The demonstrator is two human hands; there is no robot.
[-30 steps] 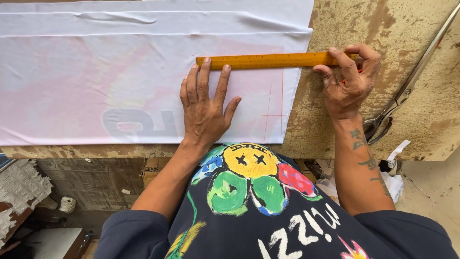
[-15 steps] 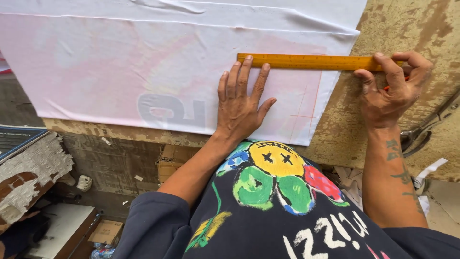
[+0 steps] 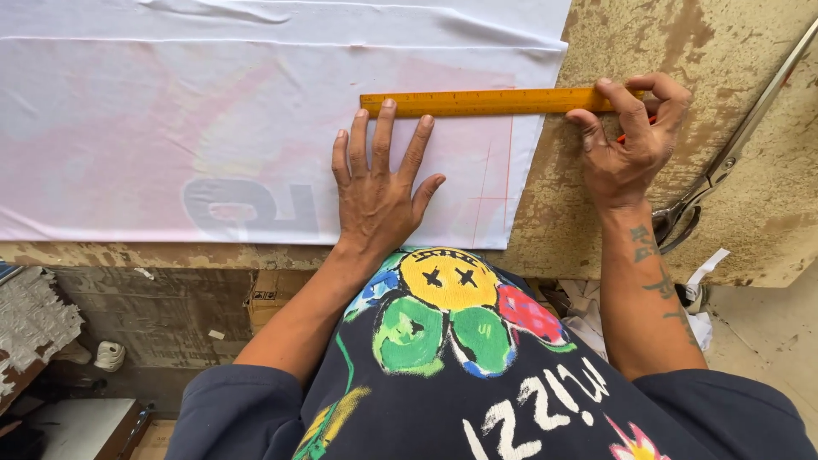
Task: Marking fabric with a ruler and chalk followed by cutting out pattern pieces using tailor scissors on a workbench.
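A sheet of white fabric with faint pink tints and thin red marked lines lies flat on a worn tan table. My left hand presses flat on the fabric, fingers spread, fingertips just below a yellow wooden ruler. The ruler lies across the fabric's right edge onto the bare table. My right hand grips the ruler's right end, and a small red marking tool shows between its fingers.
Large metal scissors lie on the table at the far right, handles toward me. Below the table edge are cardboard boxes, paper scraps and clutter on the floor at left.
The view has shifted back and forth. Both hands and the ruler keep about the same places on the fabric.
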